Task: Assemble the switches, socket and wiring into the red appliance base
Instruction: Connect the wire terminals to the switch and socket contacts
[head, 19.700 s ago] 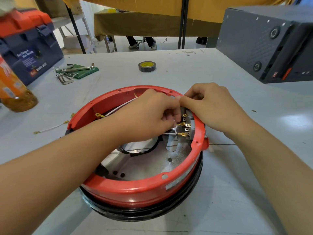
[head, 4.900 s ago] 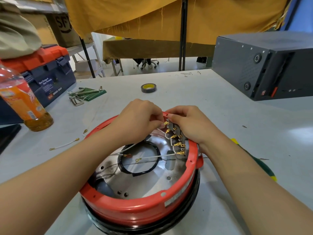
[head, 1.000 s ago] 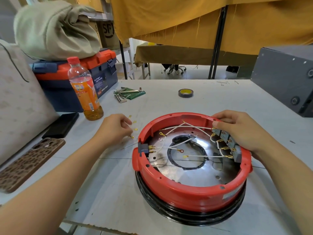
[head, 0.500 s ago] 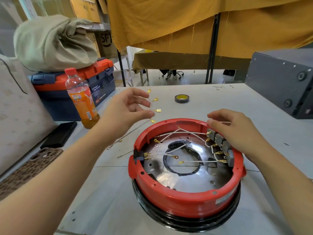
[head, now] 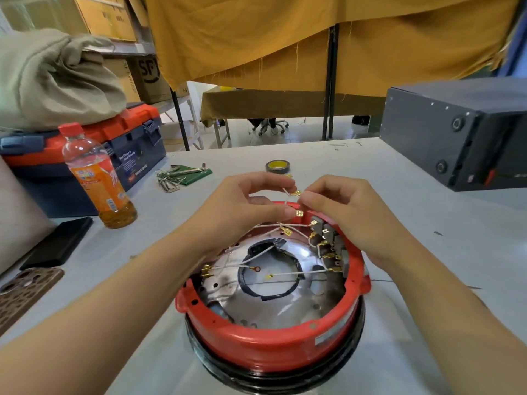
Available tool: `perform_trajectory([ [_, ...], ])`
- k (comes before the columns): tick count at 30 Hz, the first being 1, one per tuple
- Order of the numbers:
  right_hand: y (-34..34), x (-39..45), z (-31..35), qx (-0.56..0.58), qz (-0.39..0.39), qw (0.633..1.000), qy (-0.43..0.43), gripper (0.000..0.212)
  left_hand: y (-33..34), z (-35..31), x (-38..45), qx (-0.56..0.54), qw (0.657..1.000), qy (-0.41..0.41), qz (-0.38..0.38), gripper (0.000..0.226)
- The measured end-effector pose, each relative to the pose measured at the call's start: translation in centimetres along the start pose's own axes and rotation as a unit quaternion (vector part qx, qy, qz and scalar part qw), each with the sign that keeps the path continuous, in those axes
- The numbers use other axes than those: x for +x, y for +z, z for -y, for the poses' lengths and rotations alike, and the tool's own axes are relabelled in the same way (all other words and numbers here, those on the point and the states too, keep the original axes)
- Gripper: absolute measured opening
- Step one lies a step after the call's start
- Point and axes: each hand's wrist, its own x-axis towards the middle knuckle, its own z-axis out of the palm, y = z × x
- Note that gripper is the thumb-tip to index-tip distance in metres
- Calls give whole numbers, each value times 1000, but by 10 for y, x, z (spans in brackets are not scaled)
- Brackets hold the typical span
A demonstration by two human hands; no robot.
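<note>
Far out to the left of the left hand, a phone in a leopard-print case (head: pixel 27 286) and a black phone (head: pixel 58 243) lie on the grey table (head: pixel 427 252). Beyond them a blue toolbox with an orange lid (head: pixel 85 149) carries a bundled beige cloth (head: pixel 54 81). An orange drink bottle (head: pixel 97 178) stands upright just in front of the toolbox. Nearer the hands, on the far left side, a set of hex keys on a green holder (head: pixel 182 175) rests flat.

The left hand (head: pixel 242 206) hovers over the far rim of the red appliance base (head: pixel 271 343), its fingers curled and pinching thin white wires with brass terminals (head: pixel 289 195). The base sits directly below and in front of both hands, open side up, on a black ring. Inside it lie a shiny metal plate, a black ring-shaped part and several white leads (head: pixel 299 272) crossing the middle.

Just past the fingertips of both hands, a roll of black tape with a yellow core (head: pixel 277 166) lies on the table.

The right hand (head: pixel 350 212) meets the left above the rim, its thumb and forefinger pinching the same bundle of wires at a brass spade terminal (head: pixel 299 213). Beneath its palm, a row of grey switches (head: pixel 328 235) with brass tabs lines the inside of the base's right wall.

Well to the right of the right hand stands a dark grey metal box (head: pixel 456 132).
</note>
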Motion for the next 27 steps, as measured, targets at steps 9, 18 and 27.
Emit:
perform_trajectory([
  [9, -4, 1, -3, 32, 1, 999, 39, 14, 11, 2, 4, -63, 998, 2, 10, 29],
  [18, -3, 1, -3, 50, -9, 996, 66, 19, 15, 3, 14, -41, 997, -15, -68, 12],
  [27, -4, 0, -3, 47, 31, 996, 73, 20, 22, 1, 20, -13, 993, -56, -101, 7],
])
